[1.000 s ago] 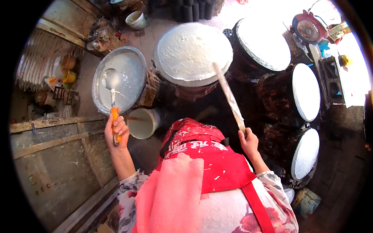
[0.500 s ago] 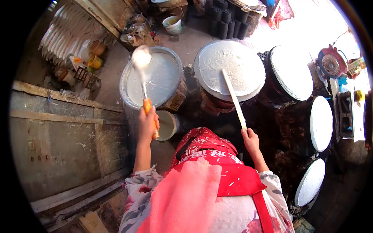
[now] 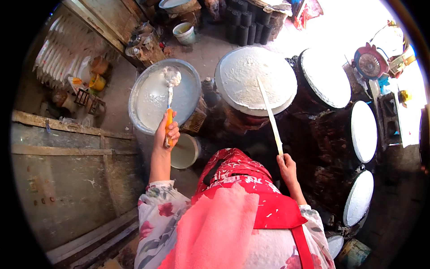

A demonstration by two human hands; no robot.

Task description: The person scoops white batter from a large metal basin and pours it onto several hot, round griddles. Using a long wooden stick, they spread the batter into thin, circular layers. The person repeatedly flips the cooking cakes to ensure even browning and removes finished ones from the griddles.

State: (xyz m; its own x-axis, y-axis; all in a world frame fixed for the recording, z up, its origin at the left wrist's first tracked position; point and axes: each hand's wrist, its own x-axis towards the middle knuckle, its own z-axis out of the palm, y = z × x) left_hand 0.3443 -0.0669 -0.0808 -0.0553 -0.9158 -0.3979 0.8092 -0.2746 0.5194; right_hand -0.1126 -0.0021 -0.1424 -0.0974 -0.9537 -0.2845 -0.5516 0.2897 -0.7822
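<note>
My left hand is wrapped round the orange handle of a ladle. The ladle's bowl, coated in white batter, is over a wide metal basin of pale batter at the left. In my right hand is the near end of a long, flat wooden stick. The stick's far end rests on the white batter layer that covers a round griddle in front of me. That layer looks lumpy in the middle and smoother toward its rim.
More round griddles with white tops curve round my right side. A bucket stands below the basin. Dark cylindrical briquettes are stacked at the back. A fan is at the far right, and a panelled partition runs along the left.
The ladle has moved from the basin's far left rim to over its batter. My right hand still holds the stick on the griddle. The whole view has shifted slightly.
</note>
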